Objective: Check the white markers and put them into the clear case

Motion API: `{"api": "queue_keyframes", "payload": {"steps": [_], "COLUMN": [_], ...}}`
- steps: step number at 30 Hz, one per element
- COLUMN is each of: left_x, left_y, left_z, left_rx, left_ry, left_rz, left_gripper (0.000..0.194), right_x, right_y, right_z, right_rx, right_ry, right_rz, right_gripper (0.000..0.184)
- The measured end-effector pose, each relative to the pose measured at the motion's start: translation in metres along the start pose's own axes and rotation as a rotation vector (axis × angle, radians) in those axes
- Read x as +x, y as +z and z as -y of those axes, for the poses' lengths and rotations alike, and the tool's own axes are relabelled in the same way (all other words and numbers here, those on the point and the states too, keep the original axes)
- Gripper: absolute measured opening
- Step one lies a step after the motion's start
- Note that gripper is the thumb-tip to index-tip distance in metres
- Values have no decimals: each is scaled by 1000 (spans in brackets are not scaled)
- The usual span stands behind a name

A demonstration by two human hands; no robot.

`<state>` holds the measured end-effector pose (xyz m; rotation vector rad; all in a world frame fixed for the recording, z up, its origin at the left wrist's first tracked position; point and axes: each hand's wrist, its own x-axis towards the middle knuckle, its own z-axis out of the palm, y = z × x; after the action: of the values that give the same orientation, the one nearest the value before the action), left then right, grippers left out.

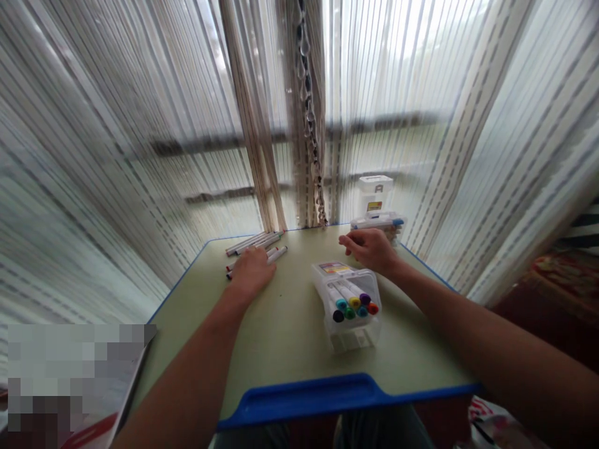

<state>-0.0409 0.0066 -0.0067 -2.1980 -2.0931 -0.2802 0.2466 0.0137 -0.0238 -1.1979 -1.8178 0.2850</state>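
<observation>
My left hand (253, 271) is over a few white markers (279, 254) at the table's far left, its fingers bent down around them. Their ends stick out on both sides of it. Just beyond lies a loose group of several more white markers (248, 243). On the right, my right hand (373, 248) is held above the table with the fingers curled in, and nothing shows in them. Nearer to me, a clear plastic case (319, 284) lies on its side with its open end facing me. Several markers (354, 302) with coloured caps fill it.
The pale green table (276, 337) has a blue raised edge (309, 399) in front. At the back right are an upright clear case (374, 194) and another clear box (381, 219) with markers. String curtains (187, 125) hang behind. A patterned bag (491, 421) is at lower right.
</observation>
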Motion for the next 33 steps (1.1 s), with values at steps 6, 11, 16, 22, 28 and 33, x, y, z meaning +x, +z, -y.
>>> {"api": "queue_keyframes", "payload": {"steps": [6,11,16,22,28,33], "left_x": [-5,-7,-11,-23,-20,-17], "left_y": [3,2,-1,-4,-4,-10], "left_z": [-8,-21,-35,-50,-48,-48], "left_rx": [-36,-138,-568,-807,-1008,-1336], "left_ry": [85,159,346,518,405,312], "left_rz": [22,-24,-207,-281,-283,-202], "left_gripper": [26,25,32,26,30,29], "right_x": [0,-1,1,1,3,6], "right_y": [0,1,-3,-4,-6,-14], "right_z": [3,5,18,35,36,34], "right_rx": [6,50,482,821,948,1060], "right_ry": [6,28,150,195,236,295], "right_rz": [26,19,43,99,43,-13], "right_gripper": [37,38,48,48,31,28]}}
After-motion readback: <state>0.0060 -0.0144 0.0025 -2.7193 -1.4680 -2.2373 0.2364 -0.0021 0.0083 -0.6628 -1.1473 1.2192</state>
